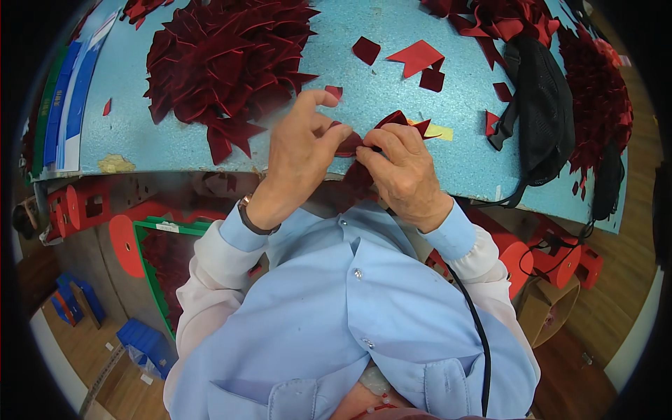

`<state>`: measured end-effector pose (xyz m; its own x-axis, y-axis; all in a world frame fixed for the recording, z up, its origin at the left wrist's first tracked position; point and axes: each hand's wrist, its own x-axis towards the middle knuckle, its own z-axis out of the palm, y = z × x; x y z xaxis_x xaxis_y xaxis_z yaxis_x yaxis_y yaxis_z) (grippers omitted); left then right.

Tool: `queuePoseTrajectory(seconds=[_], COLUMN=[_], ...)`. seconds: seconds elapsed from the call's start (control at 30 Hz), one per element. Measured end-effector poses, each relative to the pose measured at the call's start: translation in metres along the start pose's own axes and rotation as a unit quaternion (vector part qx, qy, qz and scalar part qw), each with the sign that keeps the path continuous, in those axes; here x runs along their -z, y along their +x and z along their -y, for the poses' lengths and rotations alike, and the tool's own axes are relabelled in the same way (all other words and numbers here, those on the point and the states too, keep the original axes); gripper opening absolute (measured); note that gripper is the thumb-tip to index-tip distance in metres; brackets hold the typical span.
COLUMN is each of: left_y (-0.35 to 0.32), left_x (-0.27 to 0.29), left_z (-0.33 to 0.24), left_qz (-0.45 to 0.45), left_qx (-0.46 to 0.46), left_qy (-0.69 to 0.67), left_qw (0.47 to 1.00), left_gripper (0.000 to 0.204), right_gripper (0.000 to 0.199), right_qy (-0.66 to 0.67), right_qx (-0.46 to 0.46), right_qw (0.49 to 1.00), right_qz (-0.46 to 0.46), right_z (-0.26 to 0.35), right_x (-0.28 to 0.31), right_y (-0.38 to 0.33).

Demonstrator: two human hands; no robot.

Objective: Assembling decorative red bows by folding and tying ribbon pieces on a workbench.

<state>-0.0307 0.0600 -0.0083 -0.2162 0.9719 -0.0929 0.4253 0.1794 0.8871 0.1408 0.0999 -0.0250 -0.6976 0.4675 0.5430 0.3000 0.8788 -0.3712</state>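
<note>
Both the left hand and right hand pinch one dark red fabric piece between them, mid-fold, a large heap of folded pieces lying beyond the left.

Bright, even overhead light, soft and nearly shadowless across the blue tabletop beyond the grip. Sharp focus at the grip; slight softness under the tabletop edge below it. Strong fisheye bend, straight edges curving toward the rim. Black vignette at all corners. No glare.
</note>
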Motion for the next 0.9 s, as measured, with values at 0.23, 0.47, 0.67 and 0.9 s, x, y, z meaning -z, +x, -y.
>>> queuePoseTrajectory(seconds=[0.23,0.47,0.67,0.9], left_y=[-0.001,-0.013,-0.014,-0.016], left_x=[-0.005,0.020,0.008,0.003], left_z=[0.022,0.017,0.019,0.027], left_qz=[-0.054,-0.099,-0.034,-0.035], left_qx=[-0.025,-0.212,-0.303,-0.372], left_qy=[-0.167,0.014,0.137,0.208], left_qw=[0.984,0.972,0.943,0.904], left_gripper=[0.038,0.032,0.021,0.022], right_gripper=[0.023,0.024,0.024,0.026], right_qy=[-0.002,-0.003,0.001,-0.006], right_qx=[0.004,0.005,-0.002,-0.004], right_qw=[1.000,1.000,1.000,1.000], right_qz=[0.009,-0.003,-0.010,0.002], right_z=[0.000,-0.002,-0.001,0.001], right_x=[0.000,-0.003,-0.004,-0.004], right_y=[0.000,-0.002,-0.002,-0.001])
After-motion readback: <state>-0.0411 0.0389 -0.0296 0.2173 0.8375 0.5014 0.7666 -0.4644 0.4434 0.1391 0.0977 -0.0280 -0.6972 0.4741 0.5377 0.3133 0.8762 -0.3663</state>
